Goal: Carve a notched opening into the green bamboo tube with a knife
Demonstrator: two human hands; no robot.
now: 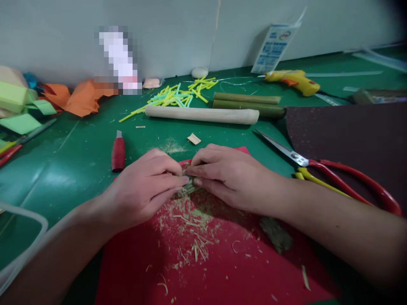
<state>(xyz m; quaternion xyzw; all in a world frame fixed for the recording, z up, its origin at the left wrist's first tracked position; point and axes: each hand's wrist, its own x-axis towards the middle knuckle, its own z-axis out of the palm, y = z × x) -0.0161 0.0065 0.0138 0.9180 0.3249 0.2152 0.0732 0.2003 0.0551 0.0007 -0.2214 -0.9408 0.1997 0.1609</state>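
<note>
My left hand (pixel 149 184) and my right hand (pixel 230 176) meet over a red sheet (pixel 254 271), fingertips nearly touching. Both have their fingers closed in a pinch around a small pale-green piece (pixel 190 187). The fingers cover most of it, so its kind cannot be made out. Thin shavings and dust (pixel 193 224) lie scattered on the sheet below the hands. A dark, rough block (pixel 276 234) sits partly under my right forearm. Left of the hands stands a short red-handled blade (pixel 118 152). A small pale chip (pixel 193 139) lies just beyond the fingers.
A peeled pale stick (pixel 202 115) and green bamboo lengths (pixel 248 106) lie beyond the hands, near cut yellow straws (pixel 168 97). Red-handled scissors (pixel 299 159) rest at right. A yellow glue gun (pixel 294 81) and milk carton (pixel 275 46) are at the back; orange paper (pixel 84 99) is left.
</note>
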